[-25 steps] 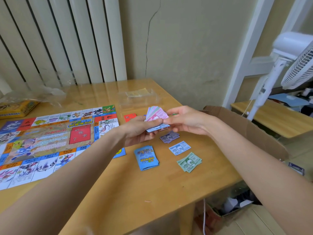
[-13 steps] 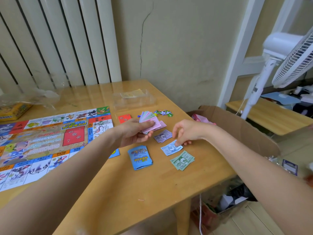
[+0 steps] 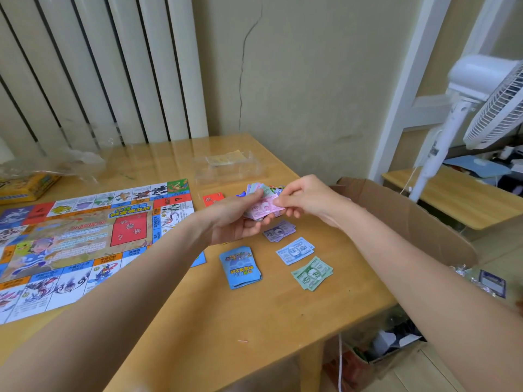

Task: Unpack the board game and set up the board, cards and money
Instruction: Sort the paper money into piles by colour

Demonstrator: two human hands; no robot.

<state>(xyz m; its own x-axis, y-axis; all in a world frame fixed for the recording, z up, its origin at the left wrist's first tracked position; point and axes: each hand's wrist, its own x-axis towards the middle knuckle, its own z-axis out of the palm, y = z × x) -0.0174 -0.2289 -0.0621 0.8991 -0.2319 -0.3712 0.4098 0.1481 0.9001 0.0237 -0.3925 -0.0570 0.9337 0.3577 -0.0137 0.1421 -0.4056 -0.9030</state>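
Evidently I am partway through sorting the play money by colour. My left hand [image 3: 235,219] grips a fanned stack of notes [image 3: 261,198], thumb on top and fingers curled under, held above the table [image 3: 226,329] so the edges spread and each colour can be read. My right hand [image 3: 307,198] pinches the near corner of the top pink note [image 3: 266,207] between thumb and fingertips, which I judge to be the start of peeling it off the fan.

Three small piles lie on the wood below the hands, running toward five o'clock: the purple notes [image 3: 280,231] closest under the fan, then the blue notes [image 3: 295,250], then the green notes [image 3: 312,273]. They sit apart from one another, I think so that denominations stay separate. No pink pile shows yet, so this note likely needs its own spot.

At seven o'clock from the purple pile sits the blue card deck [image 3: 240,267], face down and roughly squared, just beside the board's corner. The game board [image 3: 85,241] is unfolded flat at nine o'clock, filling the left of the table. A red card [image 3: 212,198] lies at eleven o'clock from my left hand, partly hidden by it. A clear plastic tray [image 3: 229,168] rests at twelve o'clock, pushed out of the way, and the yellow game box [image 3: 25,188] sits far at ten o'clock. An open cardboard carton [image 3: 410,222] stands off the table edge at three o'clock.
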